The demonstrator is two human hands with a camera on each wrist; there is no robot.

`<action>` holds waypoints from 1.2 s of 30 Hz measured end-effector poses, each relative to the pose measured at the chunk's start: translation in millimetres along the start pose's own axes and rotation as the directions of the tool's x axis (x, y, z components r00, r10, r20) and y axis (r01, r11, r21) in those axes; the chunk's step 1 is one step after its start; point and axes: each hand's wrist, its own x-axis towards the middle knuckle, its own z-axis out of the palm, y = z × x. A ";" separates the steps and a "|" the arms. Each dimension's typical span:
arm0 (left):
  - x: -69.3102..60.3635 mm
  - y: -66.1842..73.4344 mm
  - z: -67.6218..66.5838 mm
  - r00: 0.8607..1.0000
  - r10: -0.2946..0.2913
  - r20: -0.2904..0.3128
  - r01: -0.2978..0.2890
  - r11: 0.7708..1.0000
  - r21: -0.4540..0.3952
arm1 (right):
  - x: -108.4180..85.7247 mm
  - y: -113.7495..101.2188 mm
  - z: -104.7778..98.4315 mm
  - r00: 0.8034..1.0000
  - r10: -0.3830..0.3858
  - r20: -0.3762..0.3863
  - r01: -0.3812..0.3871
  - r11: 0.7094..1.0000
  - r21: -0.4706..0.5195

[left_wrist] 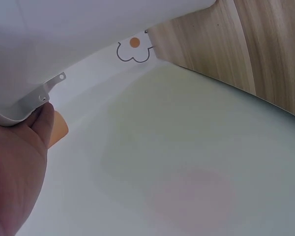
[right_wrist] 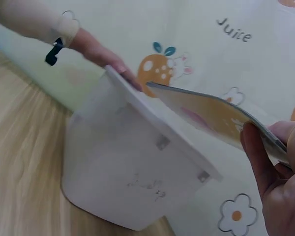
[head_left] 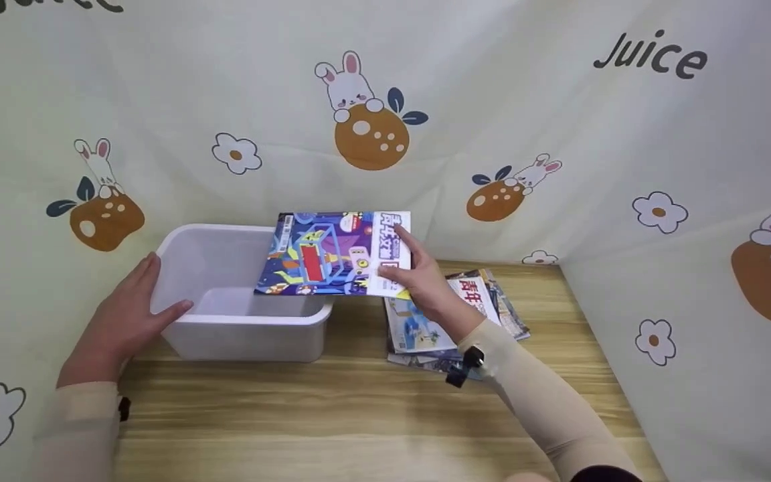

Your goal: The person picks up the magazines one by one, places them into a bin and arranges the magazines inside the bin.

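A colourful purple-and-blue magazine (head_left: 332, 254) is tilted over the right part of a white plastic bin (head_left: 245, 341). My right hand (head_left: 425, 278) pinches it by its white right-hand strip, thumb and fingers on opposite faces, as the right wrist view shows its edge (right_wrist: 206, 96). At the bin's left end, my left hand (head_left: 128, 314) grips the rim, with the thumb over the inner side and the fingers outside. In the left wrist view the fingers (left_wrist: 42, 123) tuck under the rim. The magazine hides part of the bin's inside; the visible part of its floor is bare.
Several more magazines (head_left: 419, 328) lie in a loose stack right of the bin, partly behind my right forearm. The wood-grain tabletop (head_left: 278, 415) meets a printed cloth (head_left: 466, 100) that rises behind and at both sides, close to the bin.
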 end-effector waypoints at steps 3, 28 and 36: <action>-1.6 -0.7 -0.3 1.000 -0.008 -0.002 0.008 1.000 -0.001 | 6.2 5.4 14.0 1.000 -0.016 0.025 0.016 1.000 -0.003; -7.5 4.7 1.3 0.999 -0.044 0.003 0.044 0.999 0.007 | 29.4 13.9 83.2 0.997 0.013 0.077 -0.007 0.998 -0.070; -3.7 4.3 0.7 0.999 -0.048 0.007 0.048 0.999 0.008 | 41.4 10.4 112.7 0.998 0.033 0.055 -0.026 0.993 -0.119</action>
